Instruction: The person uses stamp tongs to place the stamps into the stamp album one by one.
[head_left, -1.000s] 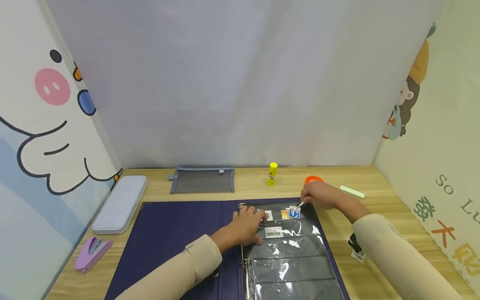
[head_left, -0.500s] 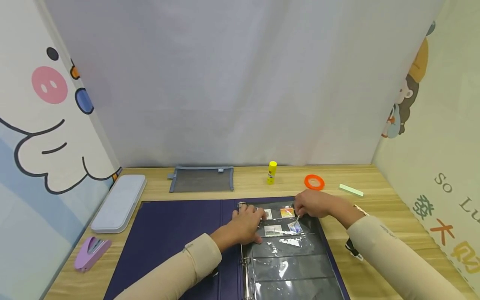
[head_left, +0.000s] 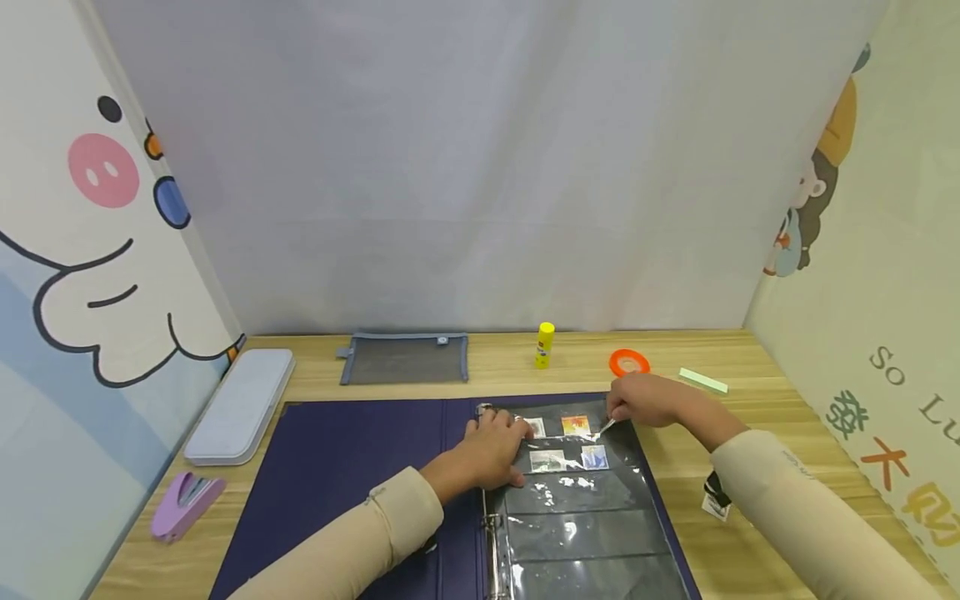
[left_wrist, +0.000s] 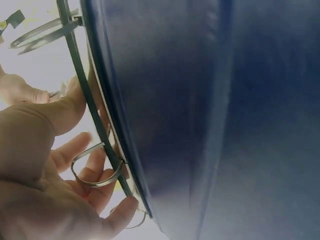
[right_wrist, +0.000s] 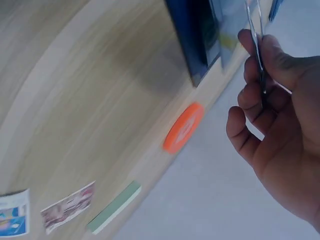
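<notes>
A dark blue ring binder (head_left: 352, 467) lies spread on the table, with a clear pocket page (head_left: 588, 533) on its right side. My left hand (head_left: 491, 450) rests on the page beside the metal rings (left_wrist: 100, 165), fingers spread and slightly bent. My right hand (head_left: 645, 400) pinches metal tweezers (right_wrist: 257, 55), whose tips touch or hover over the top pocket's lower edge. An orange-yellow stamp (head_left: 576, 426) sits in the top row, near a stamp (head_left: 536, 427) partly covered by my left hand. Below are a grey-green stamp (head_left: 547, 461) and a blue stamp (head_left: 595, 457).
Behind the binder are a mesh pouch (head_left: 405, 360), a glue stick (head_left: 544, 346), an orange tape roll (head_left: 628, 362) and a pale green strip (head_left: 703, 381). Loose stamps (right_wrist: 69, 207) lie at right. A white case (head_left: 240, 408) and purple stapler (head_left: 186, 505) stand left.
The blue stamp has gone from the tweezers over the top row to the second row, where it now lies released. My right hand has drawn back up and right. The left hand stays put.
</notes>
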